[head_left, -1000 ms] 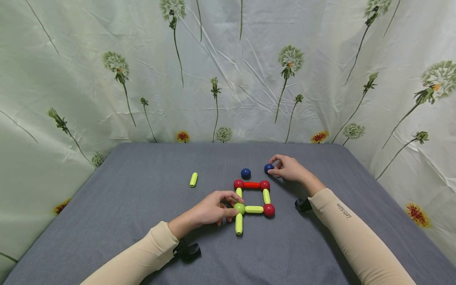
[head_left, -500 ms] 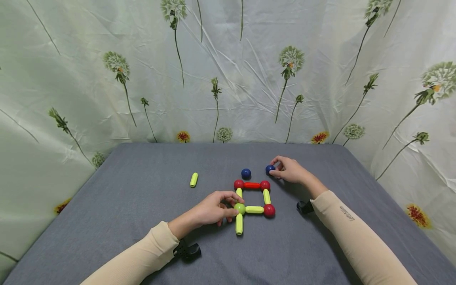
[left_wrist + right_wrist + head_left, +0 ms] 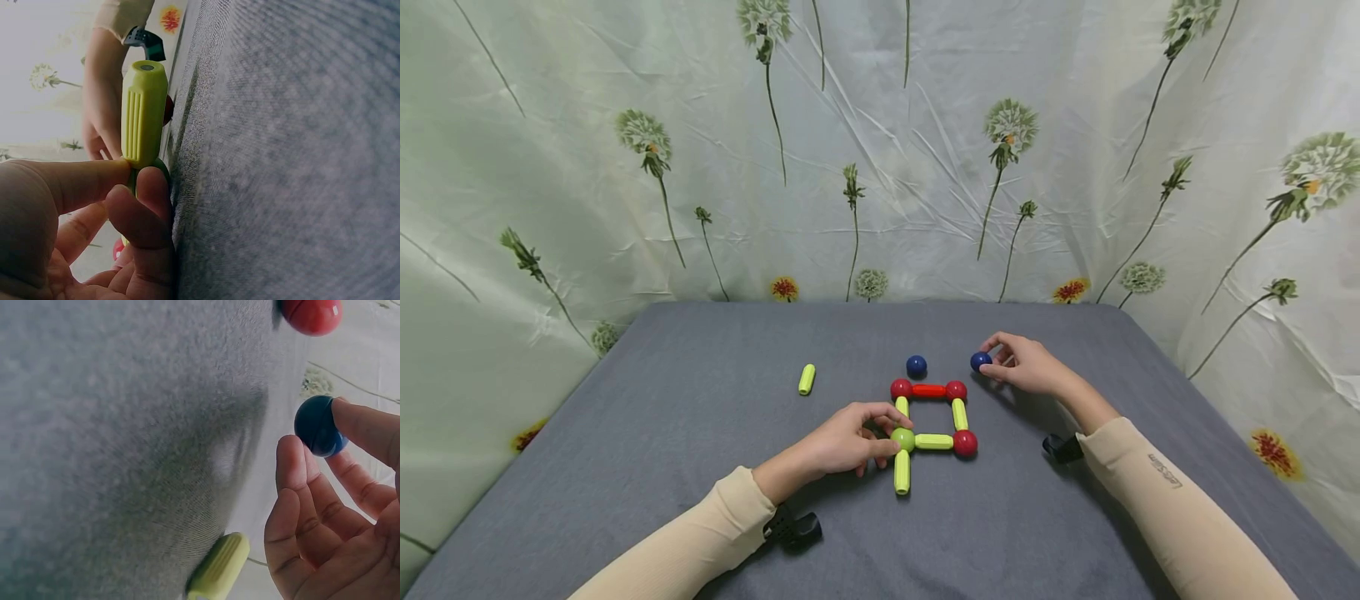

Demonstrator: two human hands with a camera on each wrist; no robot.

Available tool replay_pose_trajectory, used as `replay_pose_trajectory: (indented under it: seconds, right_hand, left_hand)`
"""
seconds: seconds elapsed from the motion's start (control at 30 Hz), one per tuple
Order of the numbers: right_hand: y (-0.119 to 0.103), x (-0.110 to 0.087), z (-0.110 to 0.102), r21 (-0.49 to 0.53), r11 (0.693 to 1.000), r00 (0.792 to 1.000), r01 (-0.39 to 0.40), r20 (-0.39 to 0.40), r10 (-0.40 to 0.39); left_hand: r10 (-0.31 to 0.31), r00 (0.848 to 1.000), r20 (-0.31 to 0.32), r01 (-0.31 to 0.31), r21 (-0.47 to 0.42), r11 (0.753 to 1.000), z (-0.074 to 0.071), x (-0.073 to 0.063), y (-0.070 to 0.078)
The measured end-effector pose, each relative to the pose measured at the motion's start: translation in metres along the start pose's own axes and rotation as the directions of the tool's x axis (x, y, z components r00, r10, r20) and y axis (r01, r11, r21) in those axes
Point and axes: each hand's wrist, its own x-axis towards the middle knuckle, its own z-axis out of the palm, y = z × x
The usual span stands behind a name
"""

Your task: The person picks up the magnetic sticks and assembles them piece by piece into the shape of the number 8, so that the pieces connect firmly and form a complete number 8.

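Observation:
My left hand [image 3: 850,437] pinches a lime-green ball [image 3: 903,439] at the near left corner of a square of balls and rods. Red balls [image 3: 966,443] form the other corners. Yellow-green rods [image 3: 934,442] make up several sides, and the far side is a red rod [image 3: 929,391]. From the green ball another yellow-green rod [image 3: 902,473] sticks out toward me; its end shows large in the left wrist view. Thumb and fingers of my right hand [image 3: 1030,367] hold a blue ball [image 3: 315,425], right of the square's far corner.
A second blue ball [image 3: 916,367] lies just beyond the square's far side. One loose yellow-green rod [image 3: 807,379] lies farther left on the grey cloth-covered table [image 3: 700,433]. A flower-printed curtain [image 3: 925,150] hangs behind the table's far edge.
My right hand has moved a little to the right and nearer to me, carrying the blue ball away from the other one. The left hand stays on the green ball.

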Motion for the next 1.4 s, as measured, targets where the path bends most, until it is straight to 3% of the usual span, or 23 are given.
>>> replay_pose_trajectory:
  seconds: [0.33, 0.87, 1.4]
  right_hand:
    - [-0.008, -0.018, 0.0, -0.006, 1.0, 1.0, 0.028, -0.013, -0.028]
    - [-0.039, -0.049, 0.012, 0.014, 0.994, 0.994, 0.105, 0.031, -0.106]
    - [-0.064, -0.073, 0.033, 0.058, 0.967, 0.96, 0.249, 0.12, -0.255]
  left_hand:
    - [-0.008, 1.0, 0.002, 0.008, -0.009, 1.0, 0.0, 0.0, 0.0]
    - [-0.009, 1.0, -0.001, 0.009, -0.001, 1.0, 0.001, 0.0, 0.0]
    - [-0.011, 1.0, -0.002, 0.011, 0.004, 1.0, 0.0, 0.001, -0.001]
